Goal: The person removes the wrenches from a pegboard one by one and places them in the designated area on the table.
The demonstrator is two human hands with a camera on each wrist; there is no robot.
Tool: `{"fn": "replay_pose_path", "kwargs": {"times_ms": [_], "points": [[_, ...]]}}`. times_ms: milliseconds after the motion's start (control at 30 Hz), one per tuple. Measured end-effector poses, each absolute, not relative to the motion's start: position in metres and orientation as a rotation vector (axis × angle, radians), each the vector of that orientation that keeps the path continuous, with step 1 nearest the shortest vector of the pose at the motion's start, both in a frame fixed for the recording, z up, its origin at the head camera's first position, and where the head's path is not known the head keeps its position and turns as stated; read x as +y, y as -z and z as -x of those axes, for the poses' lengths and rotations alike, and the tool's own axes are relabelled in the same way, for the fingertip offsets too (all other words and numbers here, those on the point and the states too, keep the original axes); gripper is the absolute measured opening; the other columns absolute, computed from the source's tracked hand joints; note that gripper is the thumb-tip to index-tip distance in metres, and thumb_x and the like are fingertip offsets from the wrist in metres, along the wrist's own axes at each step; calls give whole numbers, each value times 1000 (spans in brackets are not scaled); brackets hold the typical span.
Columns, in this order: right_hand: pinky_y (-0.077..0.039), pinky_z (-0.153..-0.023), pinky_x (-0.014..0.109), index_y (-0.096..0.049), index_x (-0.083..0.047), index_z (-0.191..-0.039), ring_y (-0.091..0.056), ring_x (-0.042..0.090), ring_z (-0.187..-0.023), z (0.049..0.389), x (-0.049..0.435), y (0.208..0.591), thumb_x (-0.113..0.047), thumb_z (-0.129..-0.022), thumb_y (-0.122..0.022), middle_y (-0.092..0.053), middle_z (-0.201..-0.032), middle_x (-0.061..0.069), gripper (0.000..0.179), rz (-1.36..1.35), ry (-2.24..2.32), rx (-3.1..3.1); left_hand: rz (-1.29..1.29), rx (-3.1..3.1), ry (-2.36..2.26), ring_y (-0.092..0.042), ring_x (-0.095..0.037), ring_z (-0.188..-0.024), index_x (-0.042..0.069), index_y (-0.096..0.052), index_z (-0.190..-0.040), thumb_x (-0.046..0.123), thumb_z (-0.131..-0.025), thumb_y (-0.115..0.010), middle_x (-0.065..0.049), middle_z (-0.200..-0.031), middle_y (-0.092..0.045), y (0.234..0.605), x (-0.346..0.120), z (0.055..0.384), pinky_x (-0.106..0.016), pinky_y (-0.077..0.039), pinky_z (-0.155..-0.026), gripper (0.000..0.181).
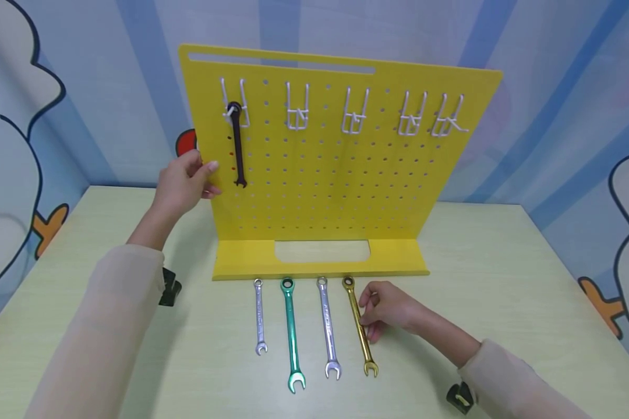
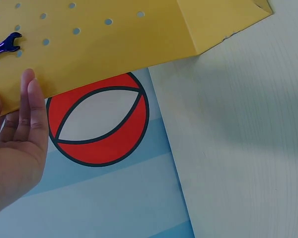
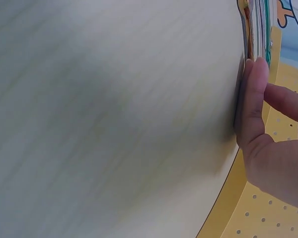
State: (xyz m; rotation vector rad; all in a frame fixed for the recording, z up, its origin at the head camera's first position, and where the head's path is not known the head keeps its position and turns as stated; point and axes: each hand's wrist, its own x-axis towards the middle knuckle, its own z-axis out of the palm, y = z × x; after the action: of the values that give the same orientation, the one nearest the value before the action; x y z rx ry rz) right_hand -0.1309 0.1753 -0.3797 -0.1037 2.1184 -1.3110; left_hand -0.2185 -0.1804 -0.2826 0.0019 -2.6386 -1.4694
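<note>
A yellow pegboard (image 1: 304,192) stands on the table, and my left hand (image 1: 180,180) holds its left edge, thumb at the front. On the board's leftmost hook hangs a black combination wrench (image 1: 237,145), whose open end shows near that hand in the left wrist view. My right hand (image 1: 390,308) has its fingertips on the shaft of a gold combination wrench (image 1: 366,349), pinching it where it lies. To its left lie a silver wrench (image 1: 327,326), a green wrench (image 1: 292,331) and a smaller silver wrench (image 1: 259,317), ring ends towards the board.
More white wire hooks (image 1: 353,116) run along the upper board, with no tools on them. The board's yellow base (image 1: 320,272) lies just behind the wrenches on the pale table (image 1: 503,279). A patterned blue curtain (image 1: 377,29) surrounds the table's back and sides.
</note>
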Motion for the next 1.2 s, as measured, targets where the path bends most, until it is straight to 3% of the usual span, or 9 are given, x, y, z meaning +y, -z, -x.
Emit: {"fn": "replay_pose_path", "kwargs": {"times_ms": [733, 1200], "points": [[-55, -51, 39, -45, 6, -100, -60, 23, -52, 135, 180, 371, 4, -81, -63, -58, -71, 18, 27, 182, 1314, 2003, -15, -2639, 1478, -66, -17, -70, 2, -38, -88, 32, -93, -47, -14, -85, -53, 283, -181, 220, -20, -54, -60, 31], [-56, -60, 42, -46, 8, -104, -63, 30, -66, 155, 185, 360, 3, -84, -57, -60, -84, 20, 24, 195, 1330, 2043, -26, -2644, 1475, -67, -18, -71, 3, -37, -87, 32, -94, -47, -14, -84, -53, 282, -181, 221, -20, -54, -60, 31]]}}
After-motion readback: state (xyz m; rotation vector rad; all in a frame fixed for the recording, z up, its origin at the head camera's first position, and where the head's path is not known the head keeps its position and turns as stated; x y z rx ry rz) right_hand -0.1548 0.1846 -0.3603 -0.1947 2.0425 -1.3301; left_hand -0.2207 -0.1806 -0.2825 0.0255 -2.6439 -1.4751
